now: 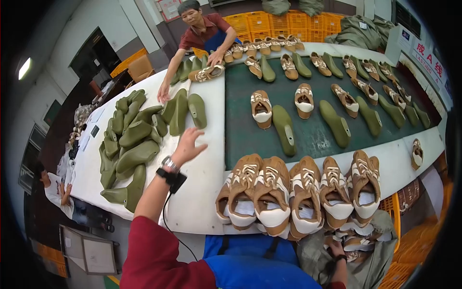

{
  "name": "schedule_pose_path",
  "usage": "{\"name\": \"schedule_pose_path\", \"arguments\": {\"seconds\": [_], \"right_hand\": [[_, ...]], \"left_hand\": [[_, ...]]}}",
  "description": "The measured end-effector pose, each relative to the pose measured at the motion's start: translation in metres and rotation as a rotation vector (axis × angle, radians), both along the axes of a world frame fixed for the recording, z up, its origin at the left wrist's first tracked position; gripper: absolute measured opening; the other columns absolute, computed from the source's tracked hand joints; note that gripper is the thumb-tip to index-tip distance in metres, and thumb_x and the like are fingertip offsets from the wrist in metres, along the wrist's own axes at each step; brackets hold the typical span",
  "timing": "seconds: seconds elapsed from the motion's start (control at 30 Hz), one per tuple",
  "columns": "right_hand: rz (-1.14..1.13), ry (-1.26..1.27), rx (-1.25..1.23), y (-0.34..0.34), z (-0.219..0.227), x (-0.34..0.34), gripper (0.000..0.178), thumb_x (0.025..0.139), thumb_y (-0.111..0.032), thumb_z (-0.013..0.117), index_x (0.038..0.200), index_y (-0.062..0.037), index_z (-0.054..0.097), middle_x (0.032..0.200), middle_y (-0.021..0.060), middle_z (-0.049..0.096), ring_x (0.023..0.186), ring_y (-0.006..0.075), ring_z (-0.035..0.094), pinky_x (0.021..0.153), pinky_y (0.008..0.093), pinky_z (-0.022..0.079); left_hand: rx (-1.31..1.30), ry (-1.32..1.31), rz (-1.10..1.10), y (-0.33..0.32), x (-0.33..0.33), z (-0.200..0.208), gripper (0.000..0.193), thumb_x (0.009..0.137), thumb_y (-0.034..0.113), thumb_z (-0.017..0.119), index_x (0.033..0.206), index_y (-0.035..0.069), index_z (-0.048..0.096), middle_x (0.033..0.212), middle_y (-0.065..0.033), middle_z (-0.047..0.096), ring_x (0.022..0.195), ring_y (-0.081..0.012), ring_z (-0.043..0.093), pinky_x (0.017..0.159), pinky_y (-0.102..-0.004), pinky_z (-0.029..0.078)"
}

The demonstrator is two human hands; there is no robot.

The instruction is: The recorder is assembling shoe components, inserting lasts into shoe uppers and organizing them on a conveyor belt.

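My left hand (189, 147) is open and empty, fingers spread above the white tabletop. Just beyond its fingertips stands a green shoe last (197, 111), beside another green last (179, 113). Low on the right, my right hand (335, 246) reaches into a grey-green sack (312, 253) holding brown and white sneakers (358, 243). Its fingers are curled on a brown shoe there, partly hidden. Between the hands, a row of laced brown sneakers (272, 192) lines the near table edge. A heap of green lasts (137, 132) lies left of my left hand.
A green conveyor belt (313, 137) carries sneakers paired with green lasts. Across the table a co-worker (204, 29) reaches one hand toward the lasts and the other to a sneaker (207, 73). Orange crates (257, 21) stack behind. Another person (57, 192) is at far left.
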State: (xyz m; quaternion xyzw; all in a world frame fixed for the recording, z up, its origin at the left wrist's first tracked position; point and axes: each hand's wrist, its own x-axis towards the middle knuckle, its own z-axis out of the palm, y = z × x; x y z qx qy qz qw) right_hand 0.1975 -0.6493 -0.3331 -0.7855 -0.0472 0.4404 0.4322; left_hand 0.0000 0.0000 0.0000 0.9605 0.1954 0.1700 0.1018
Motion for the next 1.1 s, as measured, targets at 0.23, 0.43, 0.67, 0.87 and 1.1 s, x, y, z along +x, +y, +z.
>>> {"name": "schedule_pose_path", "arguments": {"seconds": [0.23, 0.43, 0.67, 0.87, 1.1], "right_hand": [[-1.03, 0.389, 0.925, -0.02, -0.188, -0.02, 0.043, 0.083, -0.013, 0.053, 0.123, -0.0005, 0.042, 0.121, 0.0109, 0.048, 0.108, 0.023, 0.046, 0.093, 0.0355, 0.038], [-1.259, -0.004, 0.466, 0.002, 0.015, -0.016, 0.036, 0.078, -0.009, 0.059, 0.112, -0.0003, 0.052, 0.103, 0.0092, 0.057, 0.096, 0.0196, 0.053, 0.085, 0.0305, 0.041], [-1.107, -0.051, 0.953, -0.088, 0.175, -0.132, 0.011, 0.083, -0.004, 0.05, 0.094, -0.0065, 0.046, 0.095, 0.0047, 0.056, 0.088, 0.0139, 0.056, 0.077, 0.0272, 0.046], [-0.939, -0.373, 0.809, -0.035, 0.227, -0.176, 0.015, 0.079, -0.005, 0.056, 0.088, -0.0077, 0.045, 0.085, -0.0002, 0.05, 0.078, 0.0085, 0.048, 0.071, 0.0216, 0.039], [-0.647, -0.603, 0.709, 0.028, 0.276, -0.194, 0.018, 0.077, -0.008, 0.06, 0.082, -0.0078, 0.042, 0.077, -0.0013, 0.043, 0.071, 0.0073, 0.04, 0.065, 0.021, 0.034]], "left_hand": [[-0.601, 0.104, -0.293, -0.185, -0.012, 0.087, 0.041, 0.074, 0.015, 0.066, 0.11, 0.0, 0.053, 0.111, -0.0165, 0.056, 0.106, -0.0294, 0.052, 0.092, -0.0336, 0.039], [-1.125, 0.384, -0.954, -0.286, -0.015, 0.072, 0.037, 0.071, 0.01, 0.069, 0.103, -0.004, 0.057, 0.102, -0.017, 0.06, 0.097, -0.0314, 0.058, 0.085, -0.037, 0.045], [-1.447, 0.935, -0.964, -0.361, 0.03, -0.005, 0.037, 0.083, 0.013, 0.058, 0.118, 0.001, 0.049, 0.109, -0.0094, 0.058, 0.103, -0.0176, 0.054, 0.092, -0.0317, 0.04], [-1.244, 0.902, -0.957, -0.414, 0.028, -0.055, 0.064, 0.083, 0.018, 0.06, 0.136, 0.012, 0.025, 0.13, -0.0143, 0.04, 0.121, -0.0218, 0.038, 0.096, -0.0362, 0.036], [-1.189, 0.444, -1.069, -0.434, 0.027, -0.045, 0.093, 0.074, 0.038, 0.068, 0.137, -0.002, 0.011, 0.132, -0.0272, 0.027, 0.123, -0.0367, 0.03, 0.101, -0.039, 0.028]]}}
